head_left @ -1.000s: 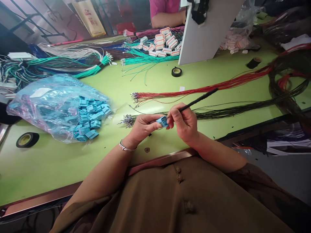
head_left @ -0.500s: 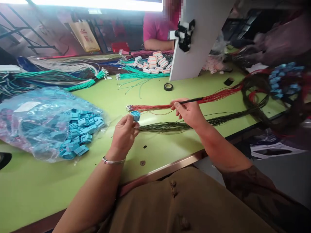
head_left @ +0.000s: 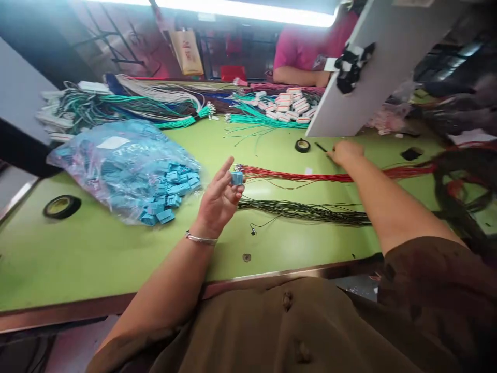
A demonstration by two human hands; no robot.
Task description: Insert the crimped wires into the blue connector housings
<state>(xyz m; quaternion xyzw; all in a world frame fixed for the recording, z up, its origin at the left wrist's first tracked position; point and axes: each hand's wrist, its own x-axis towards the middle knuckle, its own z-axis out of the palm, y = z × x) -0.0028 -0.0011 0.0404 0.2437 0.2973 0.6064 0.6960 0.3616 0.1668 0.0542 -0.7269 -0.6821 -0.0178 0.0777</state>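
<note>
Progress looked early: left hand (head_left: 217,202) pinched a small blue plastic connector housing (head_left: 236,178) above the green table (head_left: 116,248), no wire visibly seated. Right hand (head_left: 345,152) reached far, curled by a thin black rod (head_left: 320,147); its grip could not be told. Red wire bundle (head_left: 310,176) lay untouched.

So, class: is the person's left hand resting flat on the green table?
No: the left hand is raised, pinching a small blue connector above the green table.
</note>
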